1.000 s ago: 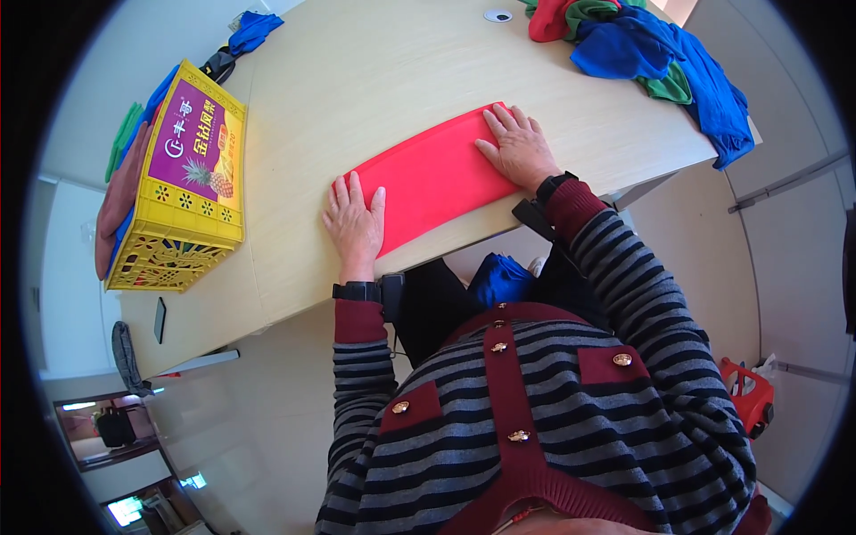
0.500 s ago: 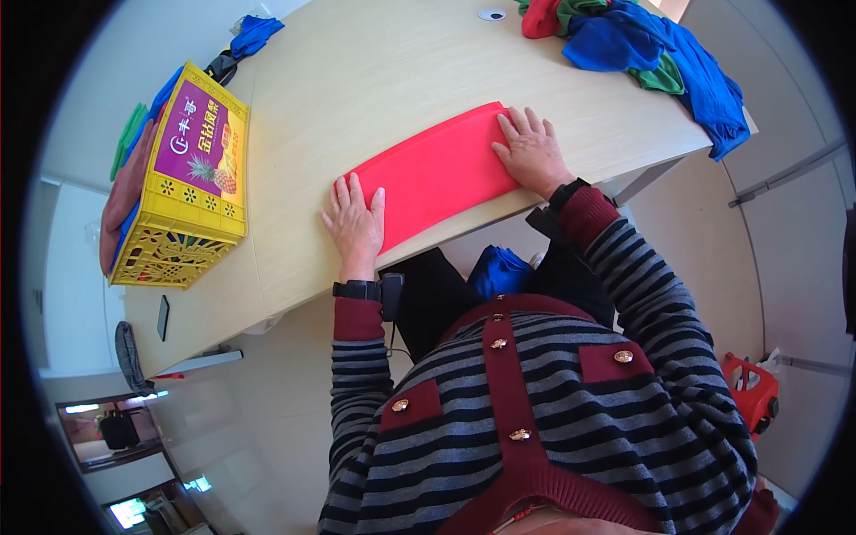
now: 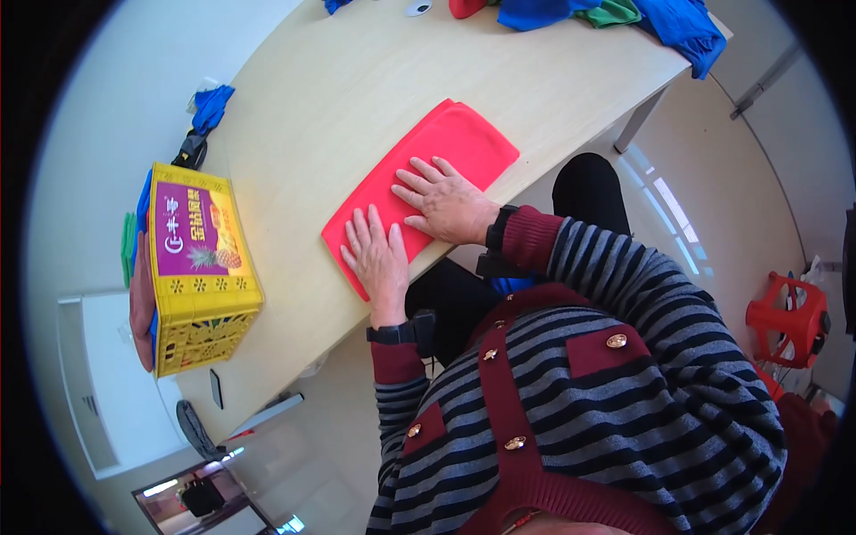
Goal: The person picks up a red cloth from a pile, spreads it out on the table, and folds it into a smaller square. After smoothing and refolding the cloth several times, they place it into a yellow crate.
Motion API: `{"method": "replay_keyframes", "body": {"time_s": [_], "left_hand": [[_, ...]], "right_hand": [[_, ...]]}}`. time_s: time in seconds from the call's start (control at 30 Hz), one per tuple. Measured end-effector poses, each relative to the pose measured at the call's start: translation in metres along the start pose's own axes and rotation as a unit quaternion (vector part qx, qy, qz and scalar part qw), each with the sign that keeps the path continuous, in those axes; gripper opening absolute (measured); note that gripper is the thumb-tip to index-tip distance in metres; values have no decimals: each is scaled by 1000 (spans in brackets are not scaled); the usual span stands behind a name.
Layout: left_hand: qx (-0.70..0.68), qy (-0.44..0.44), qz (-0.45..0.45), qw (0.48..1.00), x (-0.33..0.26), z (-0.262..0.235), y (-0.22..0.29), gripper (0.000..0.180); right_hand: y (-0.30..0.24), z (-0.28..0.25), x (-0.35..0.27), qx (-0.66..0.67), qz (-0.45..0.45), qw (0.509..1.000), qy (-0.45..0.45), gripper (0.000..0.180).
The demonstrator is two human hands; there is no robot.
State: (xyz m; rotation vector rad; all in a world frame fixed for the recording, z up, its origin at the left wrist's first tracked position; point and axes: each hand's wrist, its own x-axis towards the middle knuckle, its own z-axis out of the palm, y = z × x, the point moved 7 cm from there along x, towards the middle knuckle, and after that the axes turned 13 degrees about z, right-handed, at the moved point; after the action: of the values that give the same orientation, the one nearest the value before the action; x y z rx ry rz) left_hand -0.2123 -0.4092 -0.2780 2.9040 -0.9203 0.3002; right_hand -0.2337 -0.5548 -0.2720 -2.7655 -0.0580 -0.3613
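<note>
- Cloth first: we have a red folded cloth [image 3: 426, 183] lying flat on the pale wooden table [image 3: 357, 98], close to the near edge, right in front of us.
- Its long axis runs on a slant, from the near-left corner by our left hand [image 3: 381, 259] up and away to the far-right corner.
- Our left hand rests palm down on the near-left end, fingers spread and flat, gripping nothing.
- Our right hand [image 3: 443, 201] lies palm down just beside it, about the middle of the cloth, fingers also splayed and pressing, not clenched.
- So both palms sit toward the near-left half; the far-right end lies bare, and our right hand is the nearer one to it.
- Off to the left stands a yellow crate [image 3: 201, 267], well apart; blue and green cloths [image 3: 624, 13] are heaped at the far right corner.
</note>
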Motion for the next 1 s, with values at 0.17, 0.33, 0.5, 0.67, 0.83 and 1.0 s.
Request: {"method": "replay_keyframes", "body": {"time_s": [0.17, 0.33, 0.5, 0.67, 0.83, 1.0], "left_hand": [[81, -40, -1, 996, 2, 12, -13, 60], [55, -42, -25, 997, -7, 8, -34, 61], [49, -19, -11, 999, -2, 21, -65, 60], [-2, 1, -37, 999, -11, 25, -89, 60], [4, 6, -31, 999, -12, 23, -90, 60], [-9, 4, -28, 1000, -9, 25, -90, 61]], "right_hand": [[58, -18, 5, 40, 89, 995, 18, 67], [46, -21, 8, 70, 74, 995, 3, 68], [60, -24, 6, 55, 95, 994, 8, 71], [60, -27, 1, 71, 87, 994, -16, 71], [60, -26, 1, 82, 78, 994, -8, 71], [62, -22, 0, 90, 77, 993, -12, 71]]}}
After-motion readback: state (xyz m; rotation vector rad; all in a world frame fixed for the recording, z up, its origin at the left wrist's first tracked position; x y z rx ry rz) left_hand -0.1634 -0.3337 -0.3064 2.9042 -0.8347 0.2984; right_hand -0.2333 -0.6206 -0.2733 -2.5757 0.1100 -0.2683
